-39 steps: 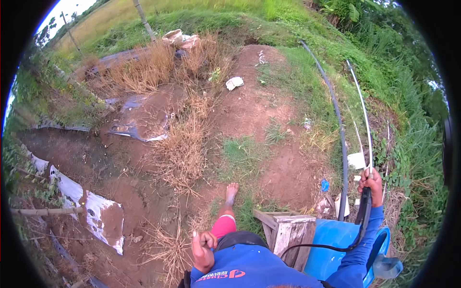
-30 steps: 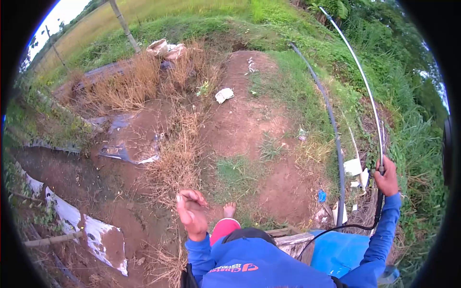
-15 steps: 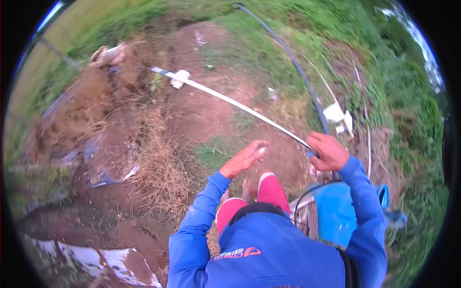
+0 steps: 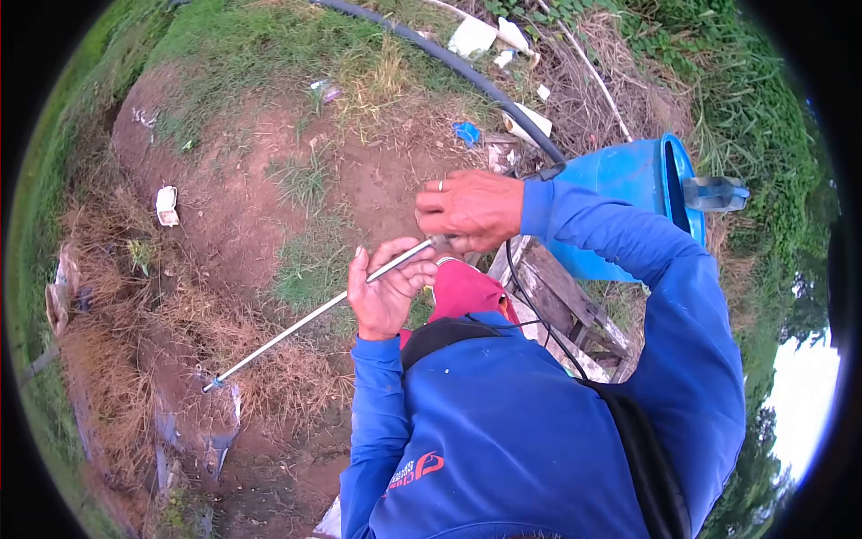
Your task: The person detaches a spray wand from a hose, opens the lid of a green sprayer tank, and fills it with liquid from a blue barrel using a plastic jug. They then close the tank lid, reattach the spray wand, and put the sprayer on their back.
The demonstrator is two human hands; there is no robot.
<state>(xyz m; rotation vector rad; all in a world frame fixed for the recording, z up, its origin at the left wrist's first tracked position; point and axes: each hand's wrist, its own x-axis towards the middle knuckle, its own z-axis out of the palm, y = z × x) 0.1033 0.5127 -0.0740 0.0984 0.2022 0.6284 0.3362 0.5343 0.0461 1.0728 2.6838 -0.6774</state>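
So right up close you've got the left hand (image 4: 384, 292) wrapped around a thin silver metal spray wand (image 4: 314, 313), fingers curled shut on the shaft with the thumb lying along it. Just past it, almost touching, the right hand (image 4: 469, 211) is closed over the wand's near end, where the grip seems to be; there's a ring on one finger. Can't really see what's under the right palm, so whether it's squeezing a trigger or just holding, I can't tell.

The wand runs out from the left hand, down and away to the left, its tip (image 4: 208, 386) hanging over dry straw-coloured grass (image 4: 296, 377) and red dirt.

A thin black hose (image 4: 530, 310) loops from under the right hand back toward the body, passing over a weathered wooden stool (image 4: 575, 310) just behind that hand. Beyond the right wrist sits a big blue plastic barrel (image 4: 628, 193).

My read: this is the get-a-two-handed-grip-and-aim stage, nothing visibly spraying yet. The next move probably needs the left hand steering the shaft while the right works the handle, and enough slack in the hose so it doesn't snag on the stool.

Farther out, a thick black pipe (image 4: 449, 63) crosses the ground beyond both hands, with white scraps of litter (image 4: 473, 38) near it.
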